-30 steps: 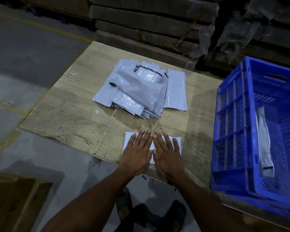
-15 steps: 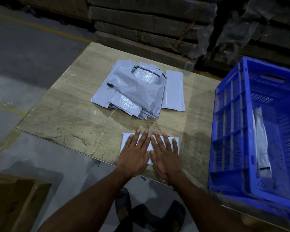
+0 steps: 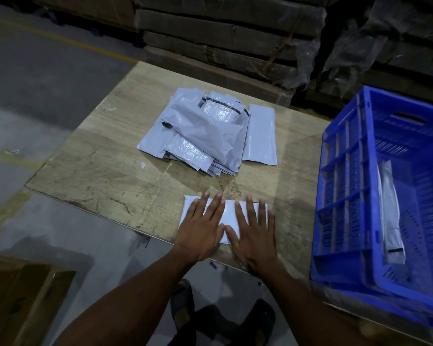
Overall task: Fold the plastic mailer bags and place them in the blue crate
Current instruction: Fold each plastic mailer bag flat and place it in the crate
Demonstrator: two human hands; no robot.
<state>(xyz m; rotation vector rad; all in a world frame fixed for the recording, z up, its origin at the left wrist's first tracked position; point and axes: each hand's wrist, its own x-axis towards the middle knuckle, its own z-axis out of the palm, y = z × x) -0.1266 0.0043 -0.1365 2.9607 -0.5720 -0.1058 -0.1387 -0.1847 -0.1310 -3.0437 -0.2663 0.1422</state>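
White plastic, folded into a flat rectangle, is the mailer bag [image 3: 229, 216] under both my palms at the near edge of the wooden table [image 3: 110, 171]. Its long axis runs left to right across my body. My left hand [image 3: 201, 231] presses its left half and my right hand [image 3: 254, 236] its right half; fingers on both are straight and spread, flat on the plastic, gripping nothing, thumbs almost touching in the middle.

Blue crate [image 3: 340, 196] stands to my right, well apart from the bag, so my right hand is the nearer one; I judge it would carry the folded bag sideways over the crate's tall slotted wall. Inside the crate I can see 1 folded bag [image 3: 391, 216] propped against that wall; I cannot tell whether more lie below.

Beyond my fingertips, further back on the table, a loose pile of unfolded mailer bags [image 3: 210, 136] waits.
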